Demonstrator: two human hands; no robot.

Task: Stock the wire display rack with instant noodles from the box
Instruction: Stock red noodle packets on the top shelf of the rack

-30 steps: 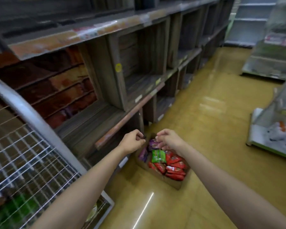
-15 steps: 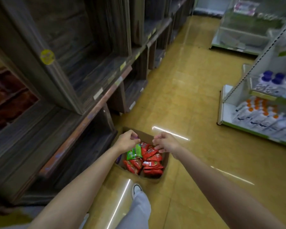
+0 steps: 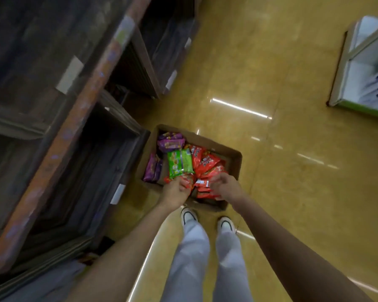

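Head view now looks almost straight down, where half a second ago you saw the aisle running ahead and the stocked shelves on the right; those bottles have slid out, leaving only a blurred white shelf base at the right edge. Your white trousers and both shoes, of which only one toe showed before, now stand just short of the box.

The box sits on the yellow floor beside the dark wooden shelving, its flaps open. Inside lie purple packets at the far left, a green packet in the middle and red packets to the right.

Your left hand has moved from the box's far rim to its near edge, fingers curled down onto a red-orange packet below the green one. Your right hand has likewise come nearer, and its grip closes on a red packet with a white end. Motion blur makes it hard to say how firmly either one holds, though both seem to pinch foil.
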